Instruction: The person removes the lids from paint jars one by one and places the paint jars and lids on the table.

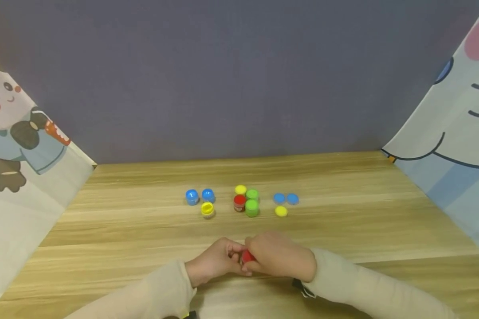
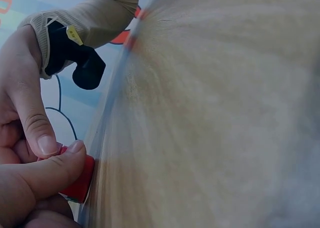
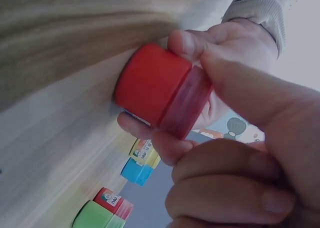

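A small red tub [image 1: 247,256] is between both hands near the front of the table. My left hand [image 1: 217,262] grips its opaque red body [image 3: 152,80], thumb on one side and fingers on the other. From the opposite side my right hand [image 1: 281,258] pinches the translucent red top part [image 3: 186,102] between thumb and index finger, its other fingers curled in. Seen from the left wrist, the red tub [image 2: 80,183] is partly covered by thumbs and fingers, its base close over the wood.
Farther back stand two blue tubs [image 1: 192,197] and a yellow tub [image 1: 207,210] at left. A cluster at centre has a red tub [image 1: 239,204], green tubs [image 1: 252,209] and a yellow one [image 1: 241,189]. Blue lids [image 1: 279,198] and a yellow lid [image 1: 281,211] lie at right.
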The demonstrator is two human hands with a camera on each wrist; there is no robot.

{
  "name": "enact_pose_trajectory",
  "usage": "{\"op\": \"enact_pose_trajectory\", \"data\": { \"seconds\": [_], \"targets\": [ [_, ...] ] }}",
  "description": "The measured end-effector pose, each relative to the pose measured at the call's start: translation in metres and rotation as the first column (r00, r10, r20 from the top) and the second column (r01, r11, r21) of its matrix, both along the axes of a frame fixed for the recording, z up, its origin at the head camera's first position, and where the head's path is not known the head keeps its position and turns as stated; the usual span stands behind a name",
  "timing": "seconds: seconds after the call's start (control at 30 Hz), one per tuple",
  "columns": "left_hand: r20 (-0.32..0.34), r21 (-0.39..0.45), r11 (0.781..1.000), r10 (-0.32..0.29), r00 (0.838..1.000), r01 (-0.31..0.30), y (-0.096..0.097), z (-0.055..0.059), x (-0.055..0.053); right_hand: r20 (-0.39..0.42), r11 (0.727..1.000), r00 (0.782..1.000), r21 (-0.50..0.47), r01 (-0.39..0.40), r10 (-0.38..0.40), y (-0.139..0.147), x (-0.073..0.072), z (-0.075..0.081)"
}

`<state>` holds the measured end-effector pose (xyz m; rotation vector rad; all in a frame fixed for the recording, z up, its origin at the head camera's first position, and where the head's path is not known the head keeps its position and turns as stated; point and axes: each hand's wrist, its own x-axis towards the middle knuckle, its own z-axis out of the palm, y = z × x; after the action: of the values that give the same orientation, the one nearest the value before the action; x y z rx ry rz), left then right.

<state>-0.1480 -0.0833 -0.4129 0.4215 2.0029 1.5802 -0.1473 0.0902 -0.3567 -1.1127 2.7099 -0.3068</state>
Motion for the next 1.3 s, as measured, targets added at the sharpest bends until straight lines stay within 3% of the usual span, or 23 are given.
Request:
{"op": "enact_pose_trajectory", "data": {
  "seconds": [0.6,0.93,1.13,1.3],
  "targets": [
    [-0.015,0.002,1.0,-0.01,1.0,0.01,0.0,0.002,0.0,0.033,0.991,0.994,0.079,-0.104,0.102,0.0,-0.011,0.006],
    [-0.022,0.006,1.0,-0.004,1.0,0.004,0.002,0.0,0.0,0.027,0.972,0.989,0.183,-0.147,0.144,-0.006,-0.01,0.014],
    [-0.009,0.006,1.0,-0.001,1.0,0.001,0.002,0.0,0.0,0.004,0.948,0.98,0.252,-0.193,0.198,-0.01,-0.009,0.018],
    [0.014,0.049,0.999,-0.006,1.0,0.006,0.003,-0.001,0.0,-0.085,0.912,0.968,0.363,-0.19,0.236,-0.012,-0.006,0.019]
  ]
}}
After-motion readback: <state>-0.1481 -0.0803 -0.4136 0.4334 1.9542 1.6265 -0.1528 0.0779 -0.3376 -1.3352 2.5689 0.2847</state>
